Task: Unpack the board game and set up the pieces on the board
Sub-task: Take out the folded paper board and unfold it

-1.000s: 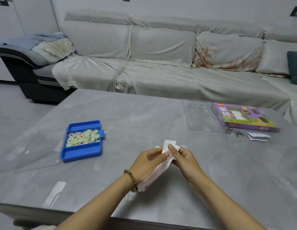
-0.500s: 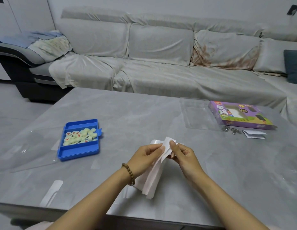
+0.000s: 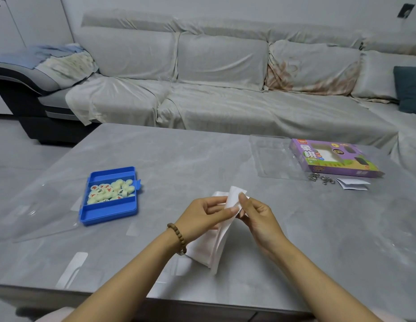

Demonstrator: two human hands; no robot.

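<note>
A: Board location?
B: The folded paper board (image 3: 219, 245) is between my grips, over the surface (image 3: 179, 159). The left grip (image 3: 202, 217) pinches one top layer, the right grip (image 3: 260, 217) the other
A: Axis?
B: It runs from the pinch down toward me, with the low end by my left wrist, so I'd pull sideways
A: Change?
B: Layers are fanned wider than a second ago, and the pieces (image 3: 109, 190) are still in the blue tray (image 3: 109, 216)

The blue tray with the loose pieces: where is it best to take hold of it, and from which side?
Take the tray by its near wall, coming from the near side. The pieces lie loose in the far compartment; the near one looks bare, so a thumb can probably hook over that rim. Keep it level: it has no lid.
</note>
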